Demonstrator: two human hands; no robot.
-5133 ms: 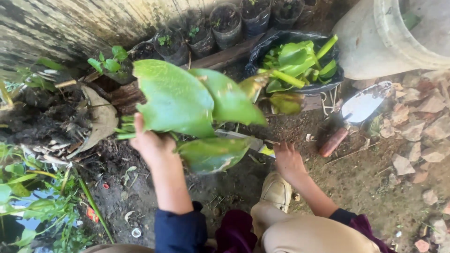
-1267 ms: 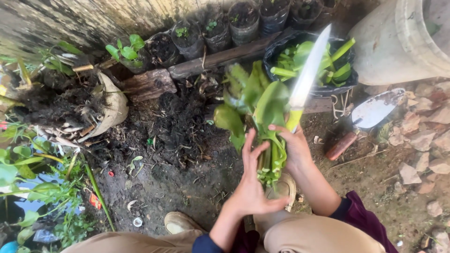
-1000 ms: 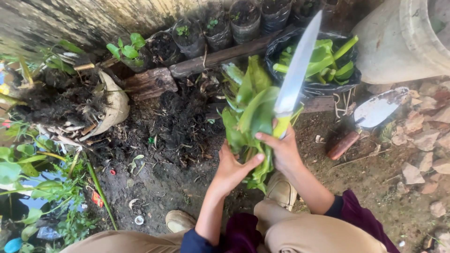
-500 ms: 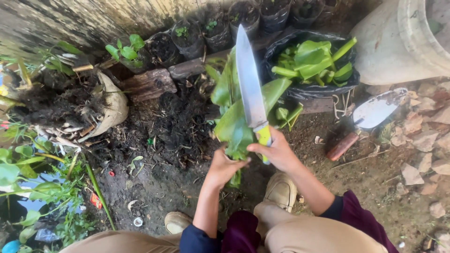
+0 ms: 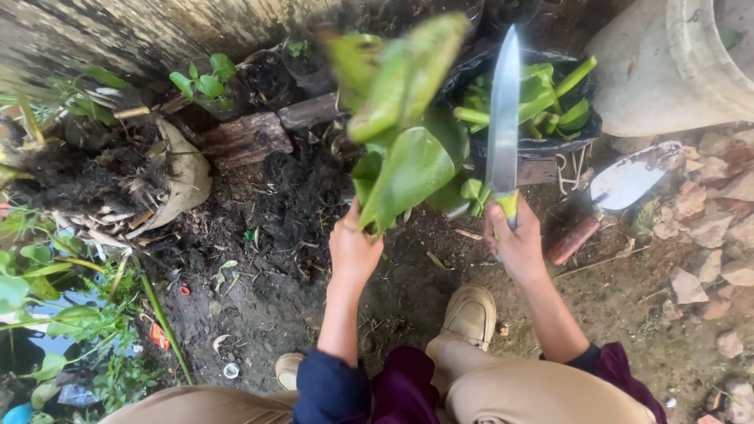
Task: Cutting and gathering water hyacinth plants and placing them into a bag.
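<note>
My left hand (image 5: pixel 353 250) grips a bunch of large green leaves (image 5: pixel 400 118) by their stems and holds them upright over the dark soil. My right hand (image 5: pixel 514 245) holds a knife (image 5: pixel 503 126) by its yellow-green handle, the long blade pointing up and away from me. The blade stands just to the right of the leaves, apart from them. Behind the knife, a black bag (image 5: pixel 577 129) holds more cut green stems and leaves.
A trowel (image 5: pixel 620 188) with a brown handle lies on the ground at the right. A big pale tub (image 5: pixel 675 63) stands at the top right. Small black seedling bags (image 5: pixel 271 74) line the wall. A wood block (image 5: pixel 247 141) and a heap of roots (image 5: pixel 94 180) lie left. My shoe (image 5: pixel 470 314) rests below the hands.
My left hand lifted the leaf bunch higher and away from the knife. My right hand swung the blade from leaning left across the leaves to standing upright at the right.
</note>
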